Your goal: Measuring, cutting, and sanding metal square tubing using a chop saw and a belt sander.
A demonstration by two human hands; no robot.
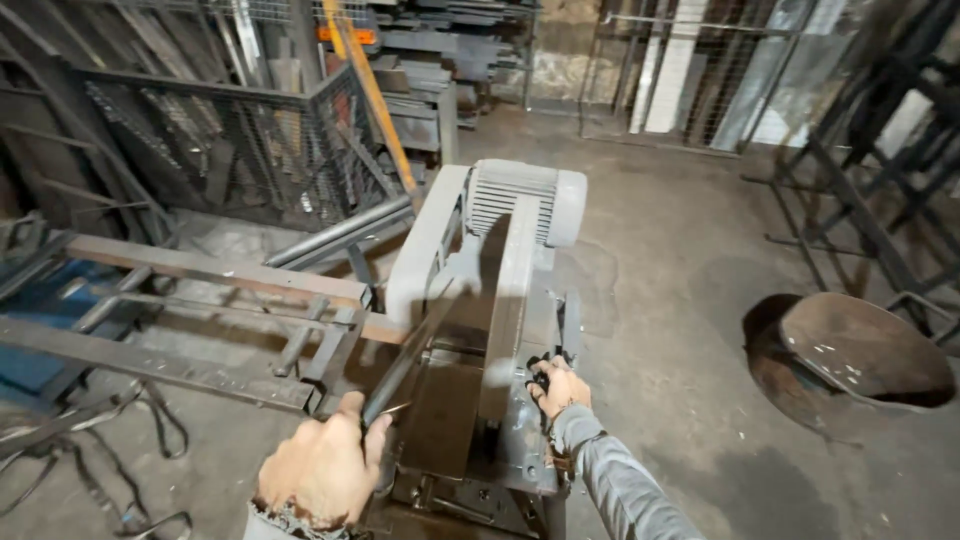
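Left hand [322, 470] nearest, fist clamped round dark flat metal bar [415, 345] fed into grey cut-off saw [500, 300]. Right hand [560, 388] closed on black handle [541, 372]. Bar uncut, seemingly; cutting left.

Pale grey cutting machine [500, 290], paint dull and smudged, ribbed light-grey motor housing [515, 200] at the far end. Dark, near-black steel bar [410, 355] under the left hand [320, 470]. Right hand [560, 388] on a black knob [541, 372]; sleeve [615, 480] grey, left cuff frayed grey. Rust-brown roller rack [200, 300] on the left, a blue patch beneath it. Round bowl [865, 350] rusty brown with white flecks. Floor [680, 300] mottled grey concrete with dark stains. Wire mesh fence [220, 140] dark grey, grid pattern. Orange-yellow strip [375, 100] leaning at the back. Black straps [120, 440] coiled on the floor.
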